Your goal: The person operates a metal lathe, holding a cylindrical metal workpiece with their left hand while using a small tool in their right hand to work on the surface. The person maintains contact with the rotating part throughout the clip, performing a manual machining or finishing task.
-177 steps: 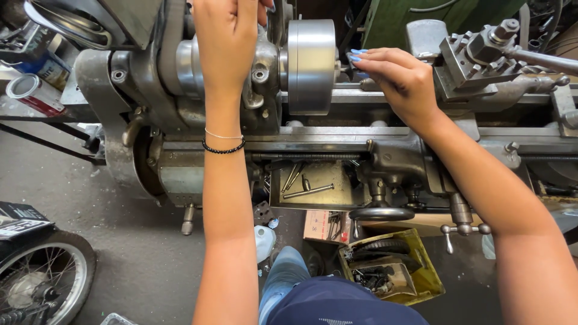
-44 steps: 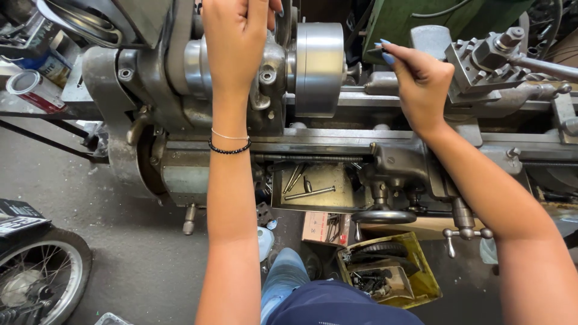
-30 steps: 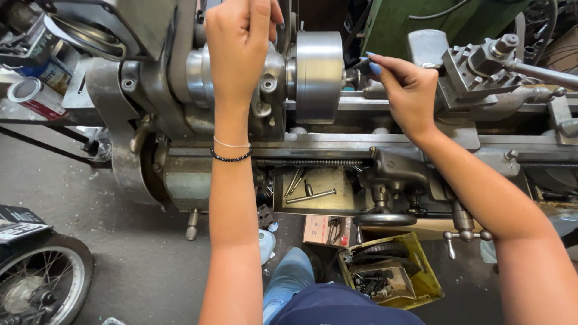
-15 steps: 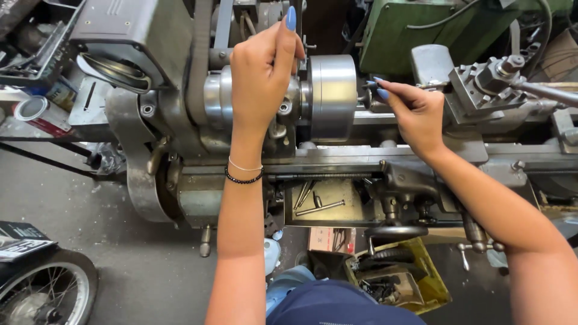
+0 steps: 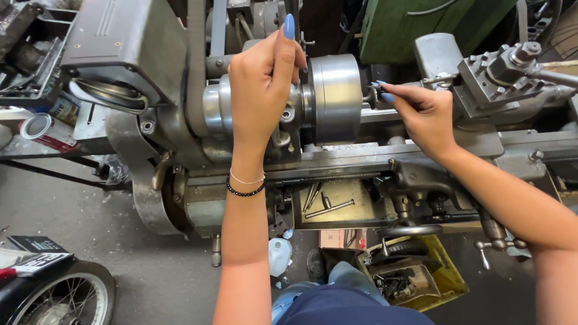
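Lathe (image 5: 180, 120) below, and the left hand (image 5: 262, 78) lies draped over its spindle housing, fingers loosely curled. Right hand (image 5: 421, 114) pinches a small piece (image 5: 372, 89) at the chuck (image 5: 334, 96) face, axis running sideways, chuck just leftward.

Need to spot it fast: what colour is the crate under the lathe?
Yellow plastic crate, head view.
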